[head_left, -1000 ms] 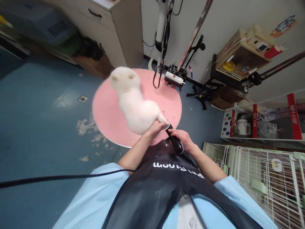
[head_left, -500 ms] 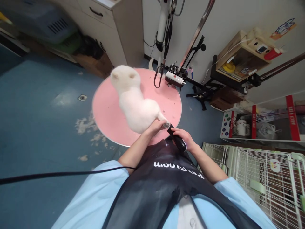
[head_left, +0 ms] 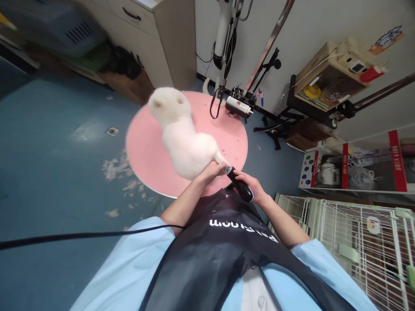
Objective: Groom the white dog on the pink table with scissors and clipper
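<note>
floor (head_left: 48, 185): blue, shiny patch beside drain (head_left: 112, 131) | wall (head_left: 311, 21): pale grey | cabinet (head_left: 177, 43): beige, dark handles | bench (head_left: 145, 149): round, pink top | shelf (head_left: 345, 166): low, red uprights | wire cage (head_left: 356, 224): white, lower right

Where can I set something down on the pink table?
Left of the white dog, bare pink table runs to the rim; right of the dog it's open but specked. Crowded: the near edge, with left hand, right hand and clipper, and the far-right edge, by the bottle.
</note>
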`<state>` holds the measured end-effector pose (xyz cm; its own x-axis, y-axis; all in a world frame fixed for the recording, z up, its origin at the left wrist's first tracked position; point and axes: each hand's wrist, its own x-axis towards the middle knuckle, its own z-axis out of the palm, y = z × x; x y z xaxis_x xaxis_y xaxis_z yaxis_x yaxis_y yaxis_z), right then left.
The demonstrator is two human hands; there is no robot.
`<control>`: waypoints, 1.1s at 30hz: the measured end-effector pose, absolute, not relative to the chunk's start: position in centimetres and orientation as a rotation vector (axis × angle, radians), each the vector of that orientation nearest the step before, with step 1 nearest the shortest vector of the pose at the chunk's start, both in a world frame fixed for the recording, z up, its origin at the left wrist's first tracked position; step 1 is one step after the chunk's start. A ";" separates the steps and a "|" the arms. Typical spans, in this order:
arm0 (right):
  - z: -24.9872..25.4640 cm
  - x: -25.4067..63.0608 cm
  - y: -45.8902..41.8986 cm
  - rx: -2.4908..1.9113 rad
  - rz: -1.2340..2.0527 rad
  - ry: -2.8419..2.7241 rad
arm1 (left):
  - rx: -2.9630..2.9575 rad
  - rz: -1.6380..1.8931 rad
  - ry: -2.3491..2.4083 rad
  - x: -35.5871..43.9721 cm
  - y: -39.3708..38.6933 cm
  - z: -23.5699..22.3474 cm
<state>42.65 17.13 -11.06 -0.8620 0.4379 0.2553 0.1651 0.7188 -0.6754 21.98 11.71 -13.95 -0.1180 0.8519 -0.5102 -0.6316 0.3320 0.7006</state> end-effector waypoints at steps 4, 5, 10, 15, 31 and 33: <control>-12.6 42.8 15.6 -0.581 0.899 -2.375 | 0.203 1.270 1.029 22.2 11.9 -14.3; -13.1 42.9 15.3 -0.586 0.894 -2.340 | 0.196 1.267 1.023 22.2 12.0 -14.3; -14.6 43.2 14.3 -0.634 0.915 -2.251 | 0.169 1.304 1.026 22.5 12.2 -14.5; -15.3 43.3 13.8 -0.671 0.949 -2.238 | 0.186 1.297 1.022 22.7 12.3 -14.6; -16.0 41.9 13.2 -0.731 0.894 -2.161 | 0.071 1.393 1.120 22.4 13.1 -14.0; -16.0 41.4 13.2 -0.726 0.914 -2.166 | 0.081 1.394 1.124 22.1 13.1 -13.9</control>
